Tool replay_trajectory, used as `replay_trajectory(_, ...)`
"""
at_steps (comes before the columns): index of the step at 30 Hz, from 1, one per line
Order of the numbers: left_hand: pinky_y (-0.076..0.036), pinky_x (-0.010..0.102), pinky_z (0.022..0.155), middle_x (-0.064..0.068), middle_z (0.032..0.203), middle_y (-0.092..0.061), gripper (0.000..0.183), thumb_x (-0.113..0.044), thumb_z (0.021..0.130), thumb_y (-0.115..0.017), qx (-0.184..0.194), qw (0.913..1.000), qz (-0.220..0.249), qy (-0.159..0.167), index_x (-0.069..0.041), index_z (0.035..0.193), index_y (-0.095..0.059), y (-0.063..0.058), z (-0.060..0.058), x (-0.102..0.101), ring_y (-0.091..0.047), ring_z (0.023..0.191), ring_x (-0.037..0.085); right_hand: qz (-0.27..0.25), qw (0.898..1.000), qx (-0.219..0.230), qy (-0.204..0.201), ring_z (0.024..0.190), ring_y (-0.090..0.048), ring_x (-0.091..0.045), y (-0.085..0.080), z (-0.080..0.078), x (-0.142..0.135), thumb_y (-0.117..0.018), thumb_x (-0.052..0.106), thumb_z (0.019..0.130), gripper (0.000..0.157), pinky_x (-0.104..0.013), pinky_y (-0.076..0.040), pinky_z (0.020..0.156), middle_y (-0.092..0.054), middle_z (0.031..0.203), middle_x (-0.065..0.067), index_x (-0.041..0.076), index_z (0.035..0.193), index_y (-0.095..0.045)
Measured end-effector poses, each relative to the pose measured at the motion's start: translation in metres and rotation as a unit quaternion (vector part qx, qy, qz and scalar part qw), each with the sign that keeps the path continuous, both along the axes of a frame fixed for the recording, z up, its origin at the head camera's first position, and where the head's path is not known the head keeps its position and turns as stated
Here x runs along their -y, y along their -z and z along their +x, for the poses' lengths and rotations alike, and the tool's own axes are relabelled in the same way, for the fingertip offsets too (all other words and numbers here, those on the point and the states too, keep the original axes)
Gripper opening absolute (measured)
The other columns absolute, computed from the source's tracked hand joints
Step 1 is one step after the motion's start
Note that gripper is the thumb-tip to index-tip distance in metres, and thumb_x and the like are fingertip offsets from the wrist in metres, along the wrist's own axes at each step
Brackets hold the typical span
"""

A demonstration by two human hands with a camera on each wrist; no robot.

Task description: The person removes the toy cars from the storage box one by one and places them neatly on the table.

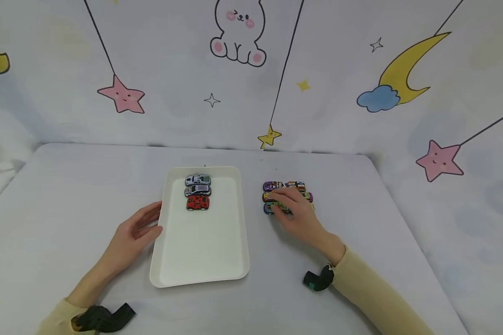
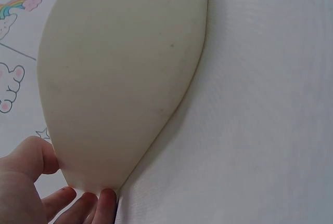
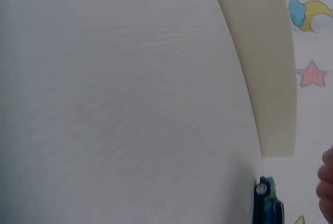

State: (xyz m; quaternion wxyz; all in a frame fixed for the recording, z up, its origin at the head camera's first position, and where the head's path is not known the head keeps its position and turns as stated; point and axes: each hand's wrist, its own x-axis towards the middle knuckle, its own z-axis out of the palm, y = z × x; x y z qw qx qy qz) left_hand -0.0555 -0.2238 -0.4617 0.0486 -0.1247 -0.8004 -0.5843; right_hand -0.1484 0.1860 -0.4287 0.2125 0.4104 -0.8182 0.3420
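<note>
A white tray [image 1: 199, 246] lies left of the middle of the table. Its left edge is touched by the fingertips of my left hand [image 1: 127, 239]; the left wrist view shows them against the tray's outer wall [image 2: 125, 78]. Two silver-and-dark toy cars [image 1: 198, 185] and a red toy car [image 1: 198, 203] sit in a column inside. My right hand [image 1: 302, 221] hovers over colourful toy cars [image 1: 273, 186] on the table, thumb and fingers apart. It partly hides a green-and-blue toy car [image 1: 272, 208]. In the right wrist view only fingertips [image 3: 325, 185] show at the edge.
White cloth covers the table [image 1: 88, 181], and a printed backdrop [image 1: 172, 83] stands behind it. The tray's right wall [image 1: 244, 223] lies between the red car and the colourful cars. Dark wrist cameras [image 1: 318, 280] are strapped to both arms.
</note>
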Motion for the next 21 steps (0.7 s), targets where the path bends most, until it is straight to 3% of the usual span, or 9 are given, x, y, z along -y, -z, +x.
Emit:
replay_trajectory(5, -0.051, 0.010, 0.094, 0.027, 0.146, -0.048, 0.054, -0.001, 0.097, -0.062, 0.000, 1.0000, 0.003, 0.001, -0.001, 0.148, -0.043, 0.002, -0.001, 0.000, -0.051, 0.127, -0.007, 0.050, 0.998, 0.006, -0.048, 0.109, -0.060, -0.025, -0.012, -0.002, 0.034, -0.073, -0.002, 0.085, 0.031, -0.039, -0.057, 0.090, -0.067, 0.116, -0.010, 0.002, 0.116, -0.070)
replay_trajectory(11, -0.050, 0.009, 0.094, 0.031, 0.145, -0.047, 0.054, 0.000, 0.097, -0.061, -0.006, 1.0000, -0.003, 0.000, 0.000, 0.148, -0.043, 0.000, -0.002, 0.000, -0.050, 0.126, -0.009, 0.137, 0.986, 0.049, -0.079, 0.110, -0.059, -0.018, -0.030, -0.002, 0.067, -0.069, 0.011, 0.094, 0.024, -0.031, -0.056, 0.091, -0.067, 0.117, -0.004, 0.006, 0.117, -0.071)
replay_trajectory(14, -0.050, 0.009, 0.094, 0.032, 0.145, -0.047, 0.054, 0.000, 0.097, -0.061, -0.003, 1.0000, -0.001, 0.001, 0.000, 0.148, -0.043, -0.001, -0.002, -0.001, -0.050, 0.126, -0.009, 0.196, 0.974, 0.072, -0.087, 0.110, -0.058, -0.017, -0.041, -0.002, 0.081, -0.068, 0.016, 0.096, 0.024, -0.029, -0.056, 0.091, -0.066, 0.117, -0.003, 0.007, 0.118, -0.070)
replay_trajectory(21, -0.050, 0.009, 0.093, 0.029, 0.146, -0.047, 0.055, -0.002, 0.098, -0.061, 0.008, 1.0000, 0.001, -0.001, -0.001, 0.149, -0.042, -0.001, 0.000, -0.001, -0.049, 0.125, -0.011, 0.316, 0.934, 0.114, -0.121, 0.111, -0.058, -0.018, -0.066, -0.001, 0.117, -0.063, 0.022, 0.100, 0.026, -0.030, -0.052, 0.097, -0.066, 0.120, -0.004, 0.008, 0.121, -0.069)
